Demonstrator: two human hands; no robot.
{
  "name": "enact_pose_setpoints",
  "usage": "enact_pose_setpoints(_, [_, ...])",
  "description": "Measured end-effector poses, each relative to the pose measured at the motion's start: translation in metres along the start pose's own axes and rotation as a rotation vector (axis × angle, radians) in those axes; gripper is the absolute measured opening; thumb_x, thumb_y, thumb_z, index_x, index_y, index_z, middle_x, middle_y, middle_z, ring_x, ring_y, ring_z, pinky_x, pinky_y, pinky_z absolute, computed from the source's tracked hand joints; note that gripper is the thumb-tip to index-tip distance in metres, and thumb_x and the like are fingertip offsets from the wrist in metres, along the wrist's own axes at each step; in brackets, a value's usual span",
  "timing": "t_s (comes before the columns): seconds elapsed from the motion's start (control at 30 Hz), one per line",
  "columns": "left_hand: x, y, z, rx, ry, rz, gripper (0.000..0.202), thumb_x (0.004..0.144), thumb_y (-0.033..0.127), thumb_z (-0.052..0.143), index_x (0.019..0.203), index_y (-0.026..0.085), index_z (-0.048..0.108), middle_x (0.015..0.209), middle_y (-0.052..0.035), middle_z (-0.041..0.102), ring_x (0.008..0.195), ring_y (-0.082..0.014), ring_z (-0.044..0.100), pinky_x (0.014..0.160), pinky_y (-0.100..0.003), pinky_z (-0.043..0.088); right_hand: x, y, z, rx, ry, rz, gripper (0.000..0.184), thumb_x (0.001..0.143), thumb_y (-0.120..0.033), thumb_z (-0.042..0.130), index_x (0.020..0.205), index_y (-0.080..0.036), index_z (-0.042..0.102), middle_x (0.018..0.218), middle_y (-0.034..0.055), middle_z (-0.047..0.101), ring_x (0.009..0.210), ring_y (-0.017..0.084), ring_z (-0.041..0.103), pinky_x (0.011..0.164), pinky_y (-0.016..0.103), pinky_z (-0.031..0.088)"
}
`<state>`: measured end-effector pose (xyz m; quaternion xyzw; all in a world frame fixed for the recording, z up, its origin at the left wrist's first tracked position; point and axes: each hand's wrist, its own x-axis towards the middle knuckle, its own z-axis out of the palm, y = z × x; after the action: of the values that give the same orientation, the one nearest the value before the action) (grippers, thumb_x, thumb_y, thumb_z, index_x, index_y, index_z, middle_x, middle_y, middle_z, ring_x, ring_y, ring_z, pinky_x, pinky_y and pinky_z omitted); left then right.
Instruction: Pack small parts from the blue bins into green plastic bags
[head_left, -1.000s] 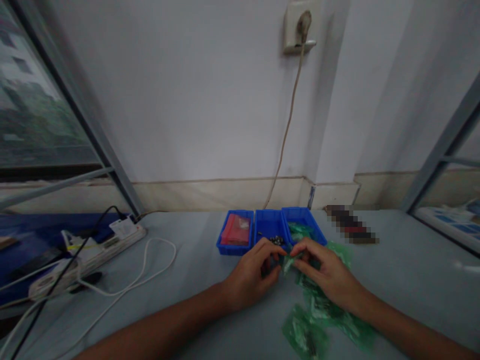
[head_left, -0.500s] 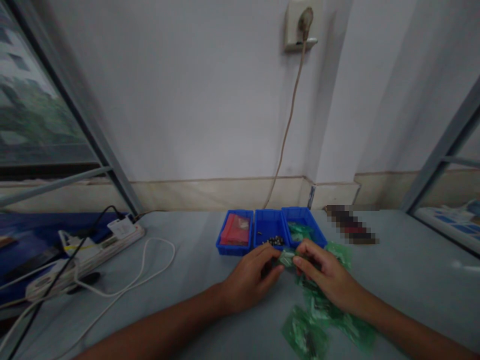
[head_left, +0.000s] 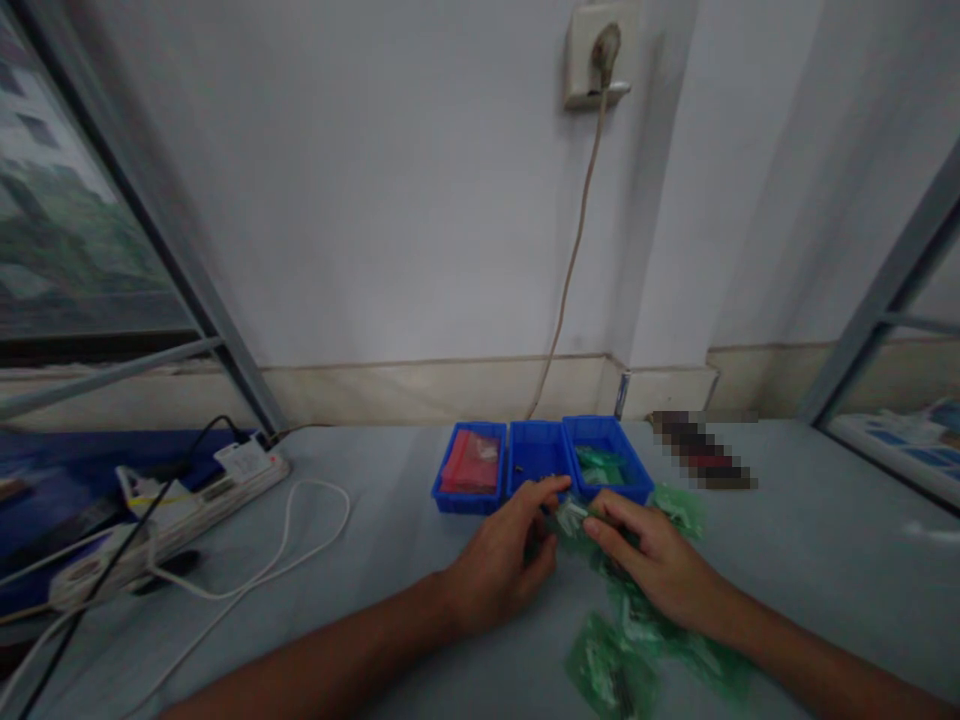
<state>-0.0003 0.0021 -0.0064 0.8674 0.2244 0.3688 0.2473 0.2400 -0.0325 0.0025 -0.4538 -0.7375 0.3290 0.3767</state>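
A small green plastic bag point(head_left: 571, 517) with pale pieces inside is pinched between the thumb and fingers of my right hand point(head_left: 664, 560). Just left of it, my left hand point(head_left: 499, 560) has its thumb and index finger apart, the index reaching over the front edge of the middle blue bin point(head_left: 538, 438). Whether the left fingers touch the bag's edge is hard to see. Under and around my right hand lie several more green bags point(head_left: 611, 665) with small parts in them.
A left blue bin point(head_left: 469, 502) contains red bags point(head_left: 471, 462); a right blue bin point(head_left: 636, 480) has green bags inside. A power strip point(head_left: 247, 483) and a looping white cable point(head_left: 289, 540) occupy the table's left side. A pixelated object point(head_left: 705, 455) lies at the back right.
My left index finger has lifted and spread away from the thumb, over the middle bin's front. The bag in my right hand has shifted slightly to the left.
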Motion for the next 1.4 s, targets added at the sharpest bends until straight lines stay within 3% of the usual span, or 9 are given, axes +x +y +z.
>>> enact_pose_setpoints(0.13, [0.0014, 0.0008, -0.0009, 0.031, -0.014, 0.018, 0.073, 0.094, 0.000, 0.057, 0.159, 0.030, 0.042, 0.120, -0.0067, 0.060, 0.093, -0.0185, 0.061, 0.087, -0.031, 0.054, -0.0010, 0.0001, 0.0006, -0.026, -0.015, -0.009, 0.039, 0.112, -0.050, 0.052, 0.082, -0.024, 0.054, 0.068, -0.0060, 0.048, 0.064, 0.016, 0.050, 0.062, 0.027, 0.038])
enact_pose_setpoints(0.43, [0.0028, 0.0031, -0.0024, 0.043, -0.048, -0.034, 0.067, 0.094, 0.004, 0.064, 0.155, 0.027, 0.048, 0.130, -0.0093, 0.061, 0.106, -0.0221, 0.062, 0.094, -0.035, 0.055, 0.0000, 0.0021, 0.0011, -0.114, 0.002, -0.061, 0.036, 0.112, -0.046, 0.052, 0.084, -0.023, 0.057, 0.073, -0.0043, 0.056, 0.068, 0.017, 0.057, 0.066, 0.028, 0.041])
enact_pose_setpoints(0.7, [0.0042, 0.0076, -0.0054, 0.021, -0.063, 0.027, 0.059, 0.096, 0.005, 0.062, 0.151, 0.025, 0.051, 0.138, -0.0120, 0.059, 0.126, -0.0250, 0.061, 0.109, -0.040, 0.053, -0.0006, 0.0004, -0.0004, -0.141, -0.022, -0.073, 0.032, 0.113, -0.042, 0.052, 0.090, -0.023, 0.063, 0.080, -0.0022, 0.062, 0.075, 0.019, 0.062, 0.071, 0.030, 0.044])
enact_pose_setpoints(1.03, [0.0039, 0.0077, -0.0053, 0.062, -0.034, 0.045, 0.055, 0.095, 0.006, 0.063, 0.146, 0.025, 0.052, 0.139, -0.0134, 0.056, 0.129, -0.0263, 0.060, 0.110, -0.042, 0.054, -0.0009, -0.0002, 0.0000, -0.135, -0.016, -0.057, 0.030, 0.113, -0.043, 0.052, 0.095, -0.023, 0.066, 0.087, 0.0006, 0.068, 0.083, 0.022, 0.066, 0.077, 0.032, 0.049])
enact_pose_setpoints(1.17, [0.0025, 0.0045, -0.0050, 0.077, -0.047, 0.051, 0.049, 0.092, 0.008, 0.065, 0.138, 0.022, 0.056, 0.135, -0.0138, 0.058, 0.125, -0.0270, 0.061, 0.107, -0.042, 0.054, -0.0008, -0.0003, 0.0000, -0.107, 0.012, -0.091, 0.023, 0.111, -0.043, 0.055, 0.106, -0.025, 0.069, 0.103, 0.0045, 0.075, 0.097, 0.026, 0.070, 0.085, 0.034, 0.053])
enact_pose_setpoints(1.4, [0.0029, 0.0042, -0.0036, 0.134, -0.071, 0.039, 0.029, 0.092, 0.011, 0.065, 0.119, 0.019, 0.062, 0.119, -0.0125, 0.066, 0.116, -0.0284, 0.063, 0.102, -0.041, 0.055, -0.0023, 0.0016, 0.0014, -0.049, 0.058, -0.059, 0.028, 0.110, -0.043, 0.056, 0.130, -0.026, 0.065, 0.099, 0.0038, 0.071, 0.092, 0.025, 0.069, 0.083, 0.035, 0.054])
